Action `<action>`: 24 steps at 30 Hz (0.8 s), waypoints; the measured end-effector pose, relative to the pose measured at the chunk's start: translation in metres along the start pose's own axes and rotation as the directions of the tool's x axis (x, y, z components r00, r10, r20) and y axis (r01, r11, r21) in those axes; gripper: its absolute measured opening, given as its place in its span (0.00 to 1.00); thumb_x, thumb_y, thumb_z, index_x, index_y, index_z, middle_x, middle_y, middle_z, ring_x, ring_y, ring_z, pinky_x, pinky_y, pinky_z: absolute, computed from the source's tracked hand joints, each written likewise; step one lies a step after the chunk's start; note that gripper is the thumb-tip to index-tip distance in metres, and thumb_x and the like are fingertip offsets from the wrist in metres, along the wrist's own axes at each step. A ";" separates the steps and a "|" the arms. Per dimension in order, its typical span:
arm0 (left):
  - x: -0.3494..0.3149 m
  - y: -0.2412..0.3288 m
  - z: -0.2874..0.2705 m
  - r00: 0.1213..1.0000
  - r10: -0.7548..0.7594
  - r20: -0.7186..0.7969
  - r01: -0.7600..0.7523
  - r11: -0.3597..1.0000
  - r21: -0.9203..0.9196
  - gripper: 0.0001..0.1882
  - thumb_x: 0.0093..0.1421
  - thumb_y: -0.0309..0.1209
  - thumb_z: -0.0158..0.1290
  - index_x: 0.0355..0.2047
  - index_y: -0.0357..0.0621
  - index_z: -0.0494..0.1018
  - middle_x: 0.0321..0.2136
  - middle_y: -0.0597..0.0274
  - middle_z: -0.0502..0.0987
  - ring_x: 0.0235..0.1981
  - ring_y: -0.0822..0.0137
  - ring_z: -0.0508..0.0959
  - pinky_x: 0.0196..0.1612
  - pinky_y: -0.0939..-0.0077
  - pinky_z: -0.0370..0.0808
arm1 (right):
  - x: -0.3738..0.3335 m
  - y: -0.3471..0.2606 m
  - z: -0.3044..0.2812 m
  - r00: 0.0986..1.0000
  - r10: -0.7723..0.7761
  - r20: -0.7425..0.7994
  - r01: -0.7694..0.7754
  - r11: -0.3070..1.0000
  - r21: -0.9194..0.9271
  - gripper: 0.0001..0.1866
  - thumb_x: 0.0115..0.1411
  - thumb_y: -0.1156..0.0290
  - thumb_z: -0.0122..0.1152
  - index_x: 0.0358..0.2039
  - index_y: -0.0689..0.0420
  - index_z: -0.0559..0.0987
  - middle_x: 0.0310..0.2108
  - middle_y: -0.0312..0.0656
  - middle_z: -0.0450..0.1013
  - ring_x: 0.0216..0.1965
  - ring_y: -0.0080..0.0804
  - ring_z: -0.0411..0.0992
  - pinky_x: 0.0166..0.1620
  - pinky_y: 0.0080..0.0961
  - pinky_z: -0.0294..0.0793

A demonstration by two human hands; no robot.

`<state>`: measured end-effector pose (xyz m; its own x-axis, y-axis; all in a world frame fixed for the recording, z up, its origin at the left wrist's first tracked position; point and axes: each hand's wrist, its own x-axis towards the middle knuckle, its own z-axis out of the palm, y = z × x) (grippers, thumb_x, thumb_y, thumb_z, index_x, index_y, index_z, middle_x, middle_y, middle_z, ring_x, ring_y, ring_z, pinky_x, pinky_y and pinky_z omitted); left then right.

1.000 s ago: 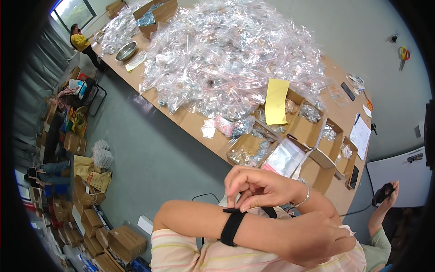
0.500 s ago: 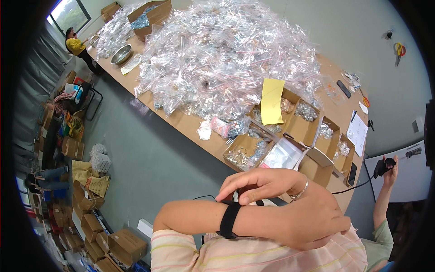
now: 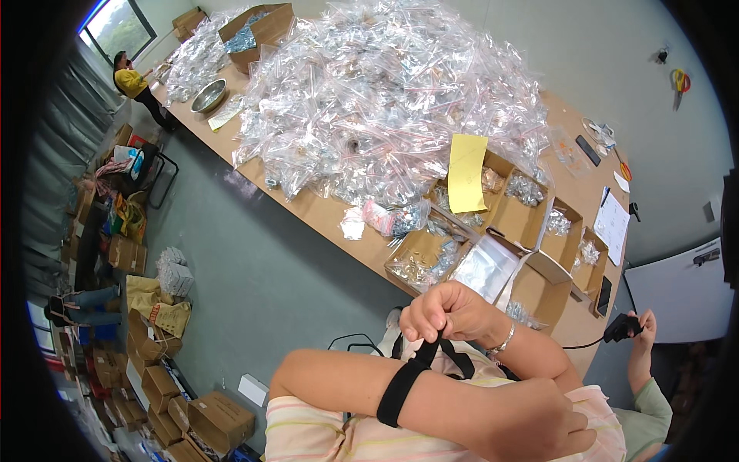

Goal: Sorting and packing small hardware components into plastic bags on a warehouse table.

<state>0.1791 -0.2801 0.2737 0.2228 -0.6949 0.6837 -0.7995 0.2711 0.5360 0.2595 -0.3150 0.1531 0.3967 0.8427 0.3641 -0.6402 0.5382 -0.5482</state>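
A black strap (image 3: 403,391) circles my left forearm, and its free end rises off the arm. My right hand (image 3: 450,312), with a chain bracelet (image 3: 503,339) at its wrist, pinches that end between thumb and fingers. My left hand (image 3: 531,427) lies across the front of my striped shirt (image 3: 315,431), its fingers curled in. I see nothing in that hand, though its palm is turned away. Another black strap piece (image 3: 460,360) hangs beside my right hand, partly hidden.
Clear bags (image 3: 385,100) are heaped on the table, with open cardboard trays (image 3: 553,254) and a yellow card (image 3: 467,173) before them. At the right, another person's hand (image 3: 645,327) holds a black device (image 3: 620,329) on a cable. Someone in yellow (image 3: 132,82) stands far left. Cartons (image 3: 221,420) line the floor.
My right hand has drawn the strap's end up and away from my left forearm. The other person's hand with the black device has lowered. The view has shifted slightly.
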 end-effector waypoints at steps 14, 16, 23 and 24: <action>0.001 -0.022 -0.004 0.970 -0.117 -0.214 -0.012 0.853 -0.521 0.07 0.55 0.23 0.53 0.35 0.40 0.70 0.23 0.62 0.74 0.21 0.63 0.76 0.22 0.72 0.68 | 0.013 -0.020 0.022 0.948 0.304 -0.095 -0.313 0.827 -0.467 0.11 0.64 0.70 0.63 0.45 0.60 0.83 0.38 0.39 0.75 0.38 0.23 0.73 0.42 0.21 0.73; -0.004 -0.035 -0.019 0.965 -0.237 -0.112 0.121 0.782 -0.612 0.08 0.59 0.23 0.51 0.40 0.41 0.72 0.25 0.63 0.74 0.23 0.71 0.75 0.26 0.75 0.70 | 0.008 -0.025 0.012 0.942 0.298 -0.151 -0.334 0.811 -0.481 0.13 0.65 0.70 0.62 0.48 0.60 0.81 0.40 0.38 0.76 0.41 0.23 0.74 0.44 0.22 0.73; -0.044 -0.152 -0.094 0.414 -0.659 -0.628 0.520 0.737 -0.432 0.11 0.66 0.24 0.46 0.48 0.37 0.67 0.26 0.66 0.73 0.24 0.80 0.72 0.28 0.84 0.71 | -0.035 -0.009 -0.006 0.741 -0.056 -0.669 -0.306 0.859 -0.411 0.22 0.69 0.66 0.56 0.59 0.64 0.69 0.54 0.42 0.72 0.55 0.29 0.70 0.60 0.29 0.68; -0.050 -0.159 -0.102 0.324 -0.643 -0.694 0.514 0.736 -0.441 0.11 0.66 0.24 0.46 0.48 0.37 0.67 0.25 0.66 0.73 0.24 0.79 0.72 0.27 0.84 0.71 | -0.033 -0.008 -0.005 0.741 -0.152 -0.654 -0.230 0.857 -0.460 0.26 0.68 0.64 0.58 0.61 0.64 0.66 0.55 0.43 0.70 0.57 0.31 0.69 0.61 0.30 0.67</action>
<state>0.3518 -0.2200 0.2049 0.9733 0.0626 0.2210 -0.2277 0.1359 0.9642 0.2547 -0.3472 0.1417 0.8217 0.5526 -0.1395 -0.3374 0.2744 -0.9005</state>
